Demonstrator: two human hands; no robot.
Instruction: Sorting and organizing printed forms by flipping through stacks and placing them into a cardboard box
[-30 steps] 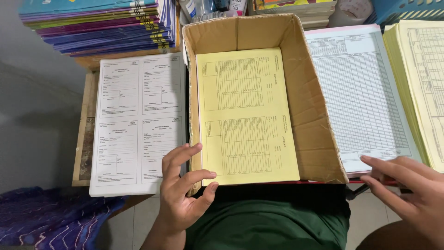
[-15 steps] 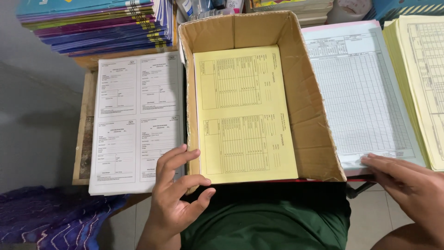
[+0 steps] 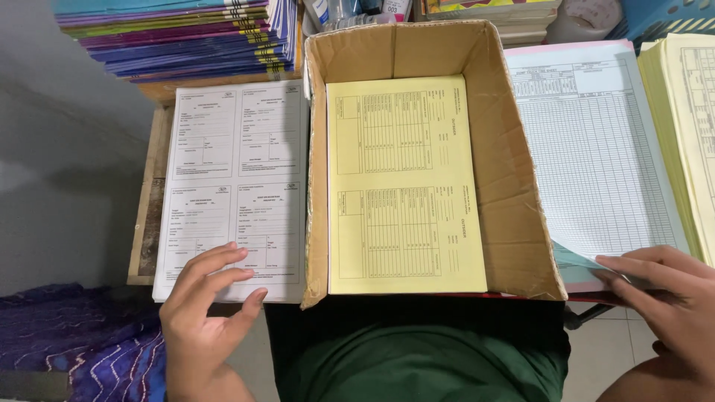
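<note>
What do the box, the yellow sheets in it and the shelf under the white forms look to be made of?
Box: brown cardboard, matte, with creased walls and frayed edges. Yellow sheets: thin printed paper, matte, lying flat on the box floor. Shelf: probably bare wood, going by the grain and worn, dull patches on its edge. White forms: a paper stack, with the left hand resting fingers on its near corner.

I counted one cardboard box with one yellow form showing on top inside. I saw three paper stacks beside it: white forms, a blue-lined pad, a yellow pad. One pile of coloured books sat behind, and two hands were in view.
</note>
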